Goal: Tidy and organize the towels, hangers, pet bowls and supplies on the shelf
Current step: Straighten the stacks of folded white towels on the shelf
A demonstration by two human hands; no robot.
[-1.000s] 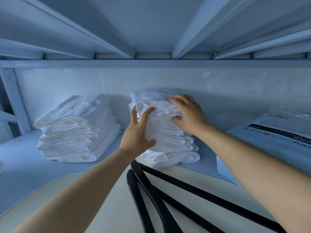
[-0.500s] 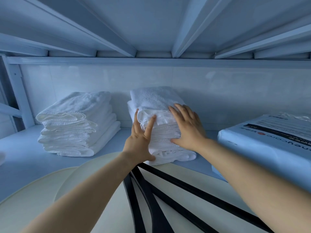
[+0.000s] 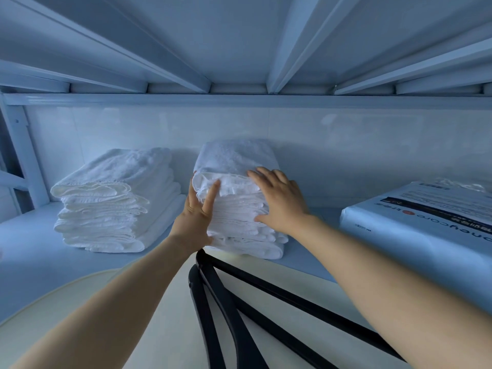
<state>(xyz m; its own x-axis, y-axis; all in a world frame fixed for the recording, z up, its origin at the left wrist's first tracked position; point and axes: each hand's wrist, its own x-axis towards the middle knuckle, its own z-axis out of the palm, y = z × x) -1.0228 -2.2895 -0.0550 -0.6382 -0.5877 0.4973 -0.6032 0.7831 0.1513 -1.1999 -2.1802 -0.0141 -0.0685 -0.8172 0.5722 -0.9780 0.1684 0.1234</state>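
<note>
Two stacks of folded white towels stand on the shelf board point(image 3: 32, 251). The middle towel stack point(image 3: 234, 161) has both my hands flat against its front. My left hand point(image 3: 198, 211) presses its left front edge with straight fingers. My right hand point(image 3: 279, 201) presses the right front with spread fingers. The left towel stack point(image 3: 114, 198) sits apart from both hands. Black hangers point(image 3: 223, 310) lie bunched just below the shelf's front edge, between my forearms.
A large plastic-wrapped supply pack point(image 3: 426, 225) with printed labels lies on the shelf at the right. A cream rounded surface point(image 3: 80, 302) sits under the hangers. A white upright post point(image 3: 24, 155) stands at the far left, with shelf beams overhead.
My right hand came off the top of the middle stack and now lies flat on its front. The stack looks squarer and pushed back. The view moved closer.
</note>
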